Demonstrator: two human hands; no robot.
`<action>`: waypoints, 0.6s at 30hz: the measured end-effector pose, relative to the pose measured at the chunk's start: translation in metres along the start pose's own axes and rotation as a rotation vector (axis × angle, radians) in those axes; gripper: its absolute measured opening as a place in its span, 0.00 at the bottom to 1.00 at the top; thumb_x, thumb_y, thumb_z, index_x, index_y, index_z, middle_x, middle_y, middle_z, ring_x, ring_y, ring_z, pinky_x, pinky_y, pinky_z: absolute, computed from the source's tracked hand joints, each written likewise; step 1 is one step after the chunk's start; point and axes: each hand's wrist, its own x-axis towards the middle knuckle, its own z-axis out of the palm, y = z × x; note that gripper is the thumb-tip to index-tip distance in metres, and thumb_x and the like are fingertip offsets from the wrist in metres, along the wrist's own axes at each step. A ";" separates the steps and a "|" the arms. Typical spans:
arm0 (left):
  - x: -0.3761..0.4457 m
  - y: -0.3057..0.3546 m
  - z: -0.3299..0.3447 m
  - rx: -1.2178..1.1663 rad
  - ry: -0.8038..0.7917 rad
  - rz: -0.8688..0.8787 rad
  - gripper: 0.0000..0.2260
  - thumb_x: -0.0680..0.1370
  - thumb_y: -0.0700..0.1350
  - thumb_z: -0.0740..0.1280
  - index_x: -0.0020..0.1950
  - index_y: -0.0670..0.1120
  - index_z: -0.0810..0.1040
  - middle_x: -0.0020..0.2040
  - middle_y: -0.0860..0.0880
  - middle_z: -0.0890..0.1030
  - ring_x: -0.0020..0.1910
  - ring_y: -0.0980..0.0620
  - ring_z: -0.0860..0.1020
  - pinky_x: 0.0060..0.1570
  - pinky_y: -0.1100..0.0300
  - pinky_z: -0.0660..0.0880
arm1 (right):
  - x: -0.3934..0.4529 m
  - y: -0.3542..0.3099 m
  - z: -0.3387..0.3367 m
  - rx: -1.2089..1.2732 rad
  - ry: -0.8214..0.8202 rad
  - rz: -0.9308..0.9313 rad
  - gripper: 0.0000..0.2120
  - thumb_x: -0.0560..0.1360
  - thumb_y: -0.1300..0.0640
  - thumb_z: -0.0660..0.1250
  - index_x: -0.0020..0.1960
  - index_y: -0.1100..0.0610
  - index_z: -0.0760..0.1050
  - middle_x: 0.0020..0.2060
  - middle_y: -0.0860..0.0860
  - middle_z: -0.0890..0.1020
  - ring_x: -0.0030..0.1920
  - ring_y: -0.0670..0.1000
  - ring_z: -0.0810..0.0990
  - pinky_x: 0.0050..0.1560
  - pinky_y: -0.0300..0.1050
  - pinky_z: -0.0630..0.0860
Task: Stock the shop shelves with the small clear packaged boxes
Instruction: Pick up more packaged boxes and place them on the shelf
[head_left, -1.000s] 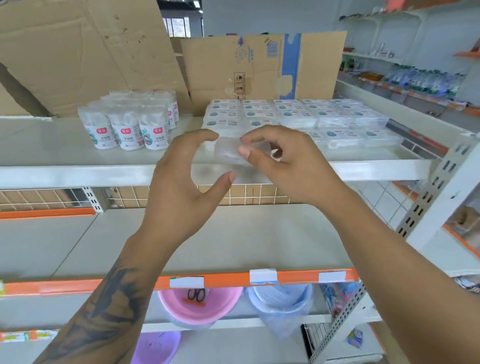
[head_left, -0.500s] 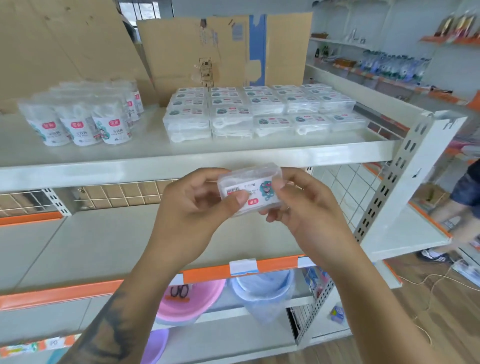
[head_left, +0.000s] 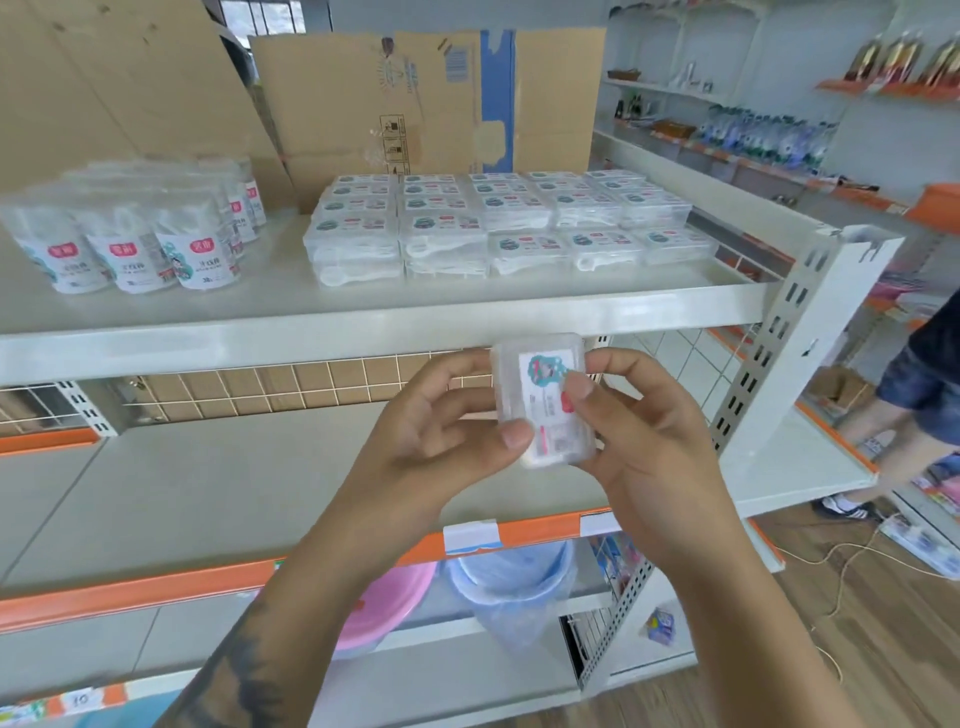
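A small clear packaged box (head_left: 543, 400) with a printed label stands on end in front of the top shelf's front edge (head_left: 363, 332). My left hand (head_left: 441, 436) pinches its left side, thumb on the lower front. My right hand (head_left: 639, 441) pinches its right side, thumb over the label. On the top shelf lie several rows of the same clear boxes (head_left: 498, 223), stacked at the left and single at the right.
Plastic tubs with red-labelled wrappers (head_left: 130, 239) stand on the top shelf's left. Cardboard sheets (head_left: 426, 104) lean behind. The middle shelf (head_left: 208, 488) lies below my hands. Pink and blue basins (head_left: 509, 577) sit lower. A person's legs (head_left: 914, 415) stand at right.
The box came away from the top shelf toward me and turned from lying flat to standing on end, both hands still holding it. The view swung slightly right.
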 end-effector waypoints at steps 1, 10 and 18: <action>0.002 0.001 -0.003 -0.016 -0.047 0.018 0.29 0.71 0.46 0.76 0.71 0.48 0.74 0.60 0.45 0.84 0.57 0.50 0.83 0.54 0.60 0.78 | 0.000 -0.001 -0.004 -0.032 -0.041 0.007 0.11 0.67 0.52 0.75 0.48 0.54 0.80 0.41 0.57 0.85 0.41 0.58 0.82 0.44 0.57 0.80; 0.012 -0.002 -0.010 0.311 -0.144 0.175 0.31 0.65 0.39 0.83 0.66 0.45 0.76 0.60 0.49 0.84 0.61 0.47 0.82 0.64 0.54 0.75 | 0.000 -0.009 -0.027 -0.325 -0.286 -0.064 0.10 0.75 0.57 0.73 0.55 0.58 0.83 0.48 0.57 0.85 0.47 0.52 0.82 0.46 0.44 0.78; 0.021 -0.006 -0.001 0.234 0.055 0.257 0.27 0.65 0.47 0.83 0.60 0.49 0.77 0.56 0.50 0.86 0.57 0.49 0.84 0.58 0.60 0.77 | -0.004 -0.013 -0.035 -0.968 -0.240 -0.556 0.24 0.72 0.54 0.80 0.66 0.49 0.79 0.63 0.43 0.79 0.65 0.50 0.78 0.61 0.42 0.76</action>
